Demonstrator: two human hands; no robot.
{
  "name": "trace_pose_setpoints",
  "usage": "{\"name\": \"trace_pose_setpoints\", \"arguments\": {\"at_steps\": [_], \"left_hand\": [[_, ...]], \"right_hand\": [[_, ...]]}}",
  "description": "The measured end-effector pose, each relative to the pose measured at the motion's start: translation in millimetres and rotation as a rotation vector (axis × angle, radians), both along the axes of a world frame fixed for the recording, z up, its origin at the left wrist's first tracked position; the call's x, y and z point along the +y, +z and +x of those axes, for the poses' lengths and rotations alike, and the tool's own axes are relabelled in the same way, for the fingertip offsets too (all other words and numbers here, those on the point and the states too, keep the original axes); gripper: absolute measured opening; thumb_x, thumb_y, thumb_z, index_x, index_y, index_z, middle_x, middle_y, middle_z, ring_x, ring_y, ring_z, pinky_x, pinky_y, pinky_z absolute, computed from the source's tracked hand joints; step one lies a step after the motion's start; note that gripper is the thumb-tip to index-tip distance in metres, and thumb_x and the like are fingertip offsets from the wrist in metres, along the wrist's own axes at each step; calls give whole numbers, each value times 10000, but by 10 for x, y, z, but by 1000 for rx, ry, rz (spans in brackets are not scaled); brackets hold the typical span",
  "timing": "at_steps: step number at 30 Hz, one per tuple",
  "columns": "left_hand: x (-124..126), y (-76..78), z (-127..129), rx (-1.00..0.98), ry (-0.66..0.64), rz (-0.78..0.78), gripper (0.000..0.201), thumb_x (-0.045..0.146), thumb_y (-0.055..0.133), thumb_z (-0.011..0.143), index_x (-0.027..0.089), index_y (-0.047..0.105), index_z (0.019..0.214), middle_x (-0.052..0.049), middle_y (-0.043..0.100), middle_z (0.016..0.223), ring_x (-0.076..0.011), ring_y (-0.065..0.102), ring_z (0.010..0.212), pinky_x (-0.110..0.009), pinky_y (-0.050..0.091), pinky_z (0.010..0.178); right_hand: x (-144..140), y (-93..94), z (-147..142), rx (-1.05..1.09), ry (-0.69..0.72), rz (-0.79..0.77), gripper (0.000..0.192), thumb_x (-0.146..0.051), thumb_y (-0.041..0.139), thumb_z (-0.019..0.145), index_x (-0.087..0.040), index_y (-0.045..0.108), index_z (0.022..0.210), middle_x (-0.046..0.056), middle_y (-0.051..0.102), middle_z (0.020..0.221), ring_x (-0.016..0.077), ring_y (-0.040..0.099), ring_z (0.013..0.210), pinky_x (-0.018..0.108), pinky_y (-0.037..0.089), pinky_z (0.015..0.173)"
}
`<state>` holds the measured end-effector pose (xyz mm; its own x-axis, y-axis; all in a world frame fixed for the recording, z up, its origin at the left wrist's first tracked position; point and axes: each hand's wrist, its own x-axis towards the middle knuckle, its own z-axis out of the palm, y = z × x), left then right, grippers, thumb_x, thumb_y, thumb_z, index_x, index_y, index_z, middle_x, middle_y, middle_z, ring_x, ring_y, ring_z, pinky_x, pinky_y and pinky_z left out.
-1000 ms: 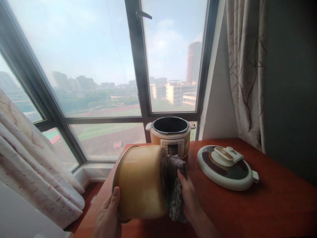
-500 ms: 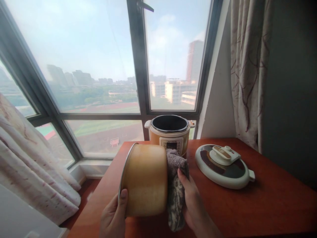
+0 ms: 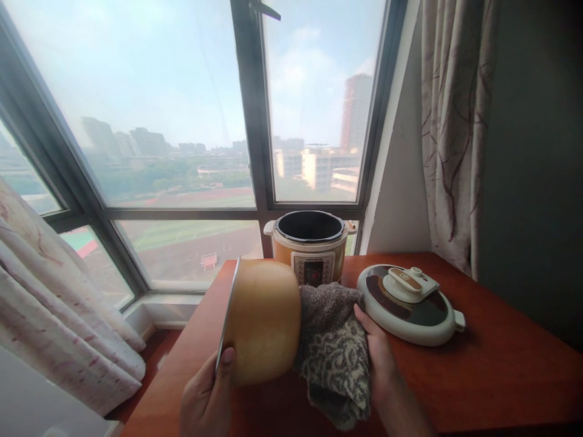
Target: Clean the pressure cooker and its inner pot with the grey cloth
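Observation:
A golden inner pot (image 3: 264, 321) is tipped on its side above the table, its rim facing left and its base facing right. My left hand (image 3: 208, 388) grips the pot's rim at the lower left, thumb on the outer wall. In my right hand (image 3: 382, 358) is a grey-brown patterned cloth (image 3: 334, 346), held by its right edge and hanging beside the pot's base. Behind the pot stands the electric pressure cooker (image 3: 312, 249), lidless, with a dark interior and a control panel in front. The cooker's lid (image 3: 407, 303) lies on the table to the right, handle up.
The reddish-brown wooden table (image 3: 496, 370) carries these things. Large windows (image 3: 182, 121) rise behind it, with a curtain (image 3: 450, 139) at the right and another curtain (image 3: 59, 315) at the left.
My right hand has moved right, away from the pot's base, and the cloth now spreads out wider. The pot has turned slightly, its base angling more away.

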<state>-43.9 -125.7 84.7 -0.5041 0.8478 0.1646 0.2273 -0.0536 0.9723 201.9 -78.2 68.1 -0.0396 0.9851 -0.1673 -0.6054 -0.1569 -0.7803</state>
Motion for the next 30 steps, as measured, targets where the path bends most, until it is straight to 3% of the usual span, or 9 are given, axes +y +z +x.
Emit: {"name": "trace_pose_setpoints", "arguments": {"at_steps": [3, 6, 9, 12, 15, 18, 20, 27, 30], "left_hand": [[15, -8, -138, 57, 77, -42, 571, 725, 636, 751, 176, 772, 834, -41, 732, 743, -274, 650, 778, -268, 496, 632], [46, 12, -268, 110, 158, -43, 546, 689, 633, 772, 180, 774, 908, -48, 757, 830, -303, 656, 888, -276, 486, 669], [84, 68, -326, 160, 204, 13, 551, 684, 638, 763, 192, 769, 974, -52, 766, 981, -332, 632, 1026, -284, 486, 745], [107, 116, -339, 215, 200, 46, 568, 690, 592, 792, 206, 754, 1039, -45, 754, 1076, -321, 626, 1042, -294, 472, 826], [105, 109, -348, 260, 191, 48, 525, 691, 608, 761, 211, 765, 902, -41, 753, 861, -295, 635, 892, -292, 464, 753], [93, 65, -346, 270, 130, 56, 445, 667, 653, 723, 228, 715, 684, -19, 635, 578, -248, 586, 690, -269, 407, 588], [85, 42, -331, 239, 83, 65, 394, 620, 686, 722, 239, 679, 624, -6, 559, 500, -222, 546, 620, -256, 360, 534], [63, 19, -257, 313, -15, 147, 314, 530, 726, 703, 229, 701, 617, -2, 588, 505, -174, 515, 504, -253, 359, 518], [29, -16, -246, 338, -108, 179, 315, 502, 733, 721, 225, 686, 581, -3, 567, 488, -154, 493, 467, -250, 368, 518]], "right_hand": [[19, -105, -3, 22, 97, -47, 495, -563, 503, 900, -158, 771, 990, 133, 786, 916, 329, 719, 1018, 512, 531, 906], [4, -82, -84, 53, 209, -79, 578, -611, 441, 910, -142, 767, 1002, 146, 782, 936, 328, 717, 1023, 521, 521, 918], [52, -32, -160, 53, 199, -49, 548, -610, 471, 898, -162, 750, 1045, 127, 782, 966, 310, 719, 1023, 510, 513, 937], [193, -130, -152, -23, 218, -57, 499, -580, 535, 866, -152, 744, 1014, 127, 781, 947, 310, 723, 1001, 504, 512, 940], [370, -389, -13, -301, 228, -29, 462, -537, 601, 825, -131, 734, 1004, 120, 780, 945, 308, 724, 989, 474, 512, 943], [517, -641, 228, -918, 109, 96, 400, -468, 591, 832, -139, 727, 1014, 111, 776, 1002, 304, 707, 1019, 431, 510, 933], [569, -738, 391, -1148, 56, 98, 332, -408, 614, 808, -149, 734, 978, 125, 771, 1001, 325, 693, 1025, 430, 496, 927], [501, -673, 584, -1538, -45, 6, 351, -304, 650, 806, -178, 708, 1128, 132, 741, 892, 339, 693, 916, 434, 468, 835], [445, -502, 491, -1378, -49, 153, 320, -361, 615, 857, -199, 713, 1114, 54, 706, 745, 255, 680, 760, 350, 479, 723]]}}
